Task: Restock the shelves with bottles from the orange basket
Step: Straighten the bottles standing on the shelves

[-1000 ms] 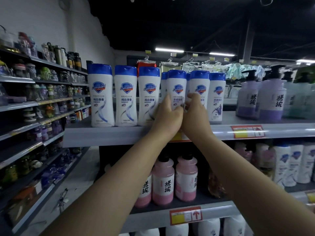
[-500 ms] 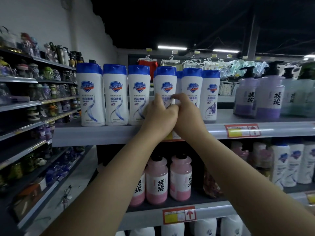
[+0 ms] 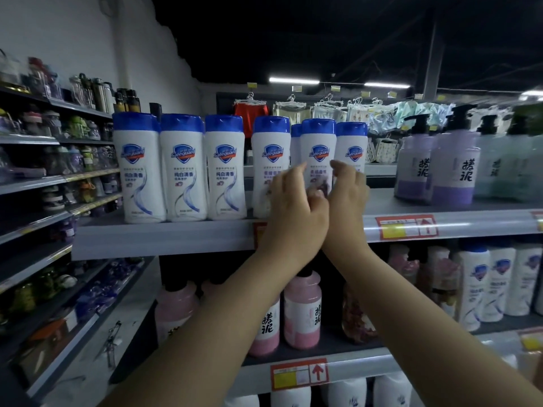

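A white plastered wall (image 3: pixel 73 39) is seen at upper left. A dark open ceiling (image 3: pixel 323 33) is lit by two fluorescent tube lights (image 3: pixel 293 81) at upper centre. Grey metal side shelving (image 3: pixel 35 183) is fixed at left.

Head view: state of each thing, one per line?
Left hand: open, fingers at a bottle.
Right hand: open, beside the same bottle.
Blue-capped bottles: upright, capped, on top shelf.
Purple pump bottles: upright.
Pink bottles: upright, lower shelf.

Top shelf — seven blue-capped bottles (image 3: pixel 184 171), three purple pump bottles (image 3: pixel 452 168).
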